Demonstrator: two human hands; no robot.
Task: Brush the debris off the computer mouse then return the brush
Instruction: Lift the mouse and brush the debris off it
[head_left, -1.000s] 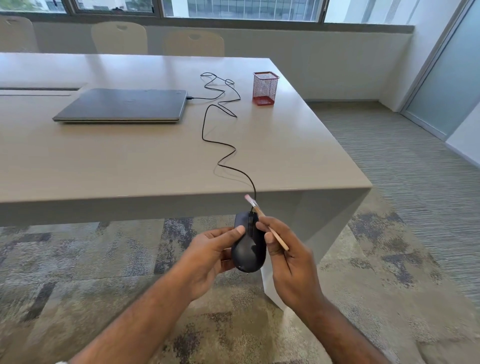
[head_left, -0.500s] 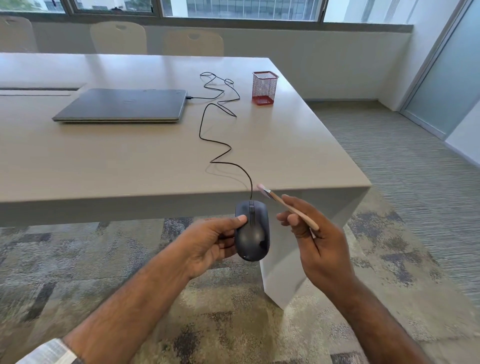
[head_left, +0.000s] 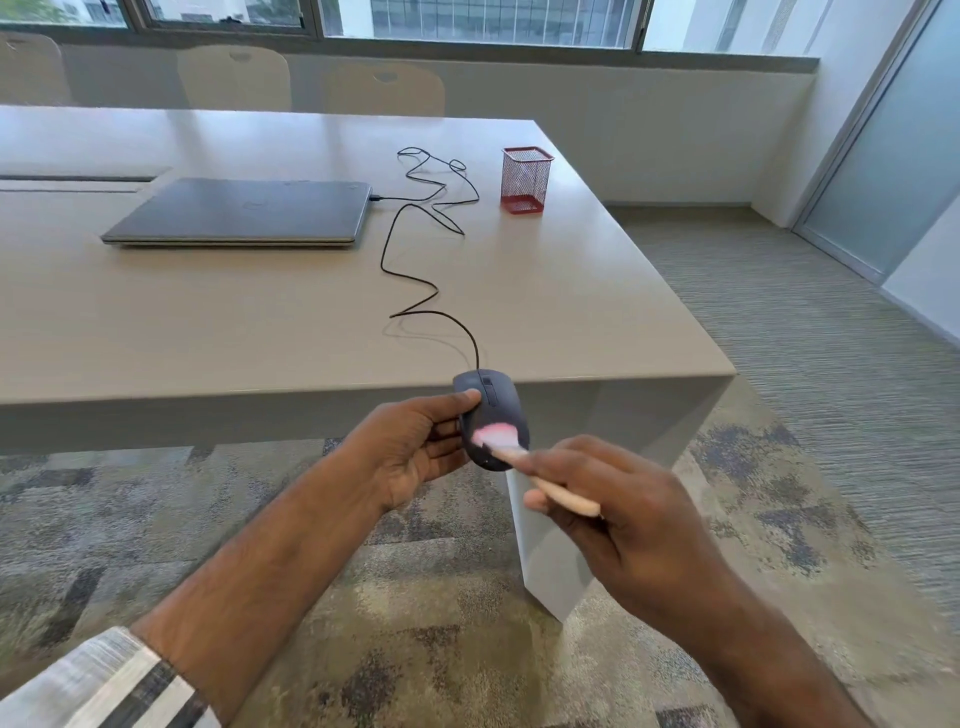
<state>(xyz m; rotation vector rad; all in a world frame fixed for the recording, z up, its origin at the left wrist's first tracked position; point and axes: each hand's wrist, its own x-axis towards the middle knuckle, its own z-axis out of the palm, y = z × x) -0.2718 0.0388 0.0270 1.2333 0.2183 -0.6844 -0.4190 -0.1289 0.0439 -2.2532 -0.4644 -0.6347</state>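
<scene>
A dark grey wired computer mouse (head_left: 493, 402) is held in the air just in front of the table's near edge, gripped from its left side by my left hand (head_left: 410, 452). My right hand (head_left: 618, 512) holds a small brush (head_left: 524, 460) with a pale wooden handle. Its pink bristles are spread against the rear top of the mouse. The mouse's black cable (head_left: 415, 249) snakes back over the table to a closed grey laptop (head_left: 244, 210).
A red mesh pen holder (head_left: 524, 179) stands near the table's (head_left: 156, 322) right far side. Chairs line the far side under the window. Patterned carpet lies below my hands, and the table's white leg (head_left: 545, 551) is just behind my right hand.
The right hand swung away from the mouse with the brush tip raised, then came back down, so the bristles now press on the mouse's rear. The left hand lifted the mouse slightly towards the table edge.
</scene>
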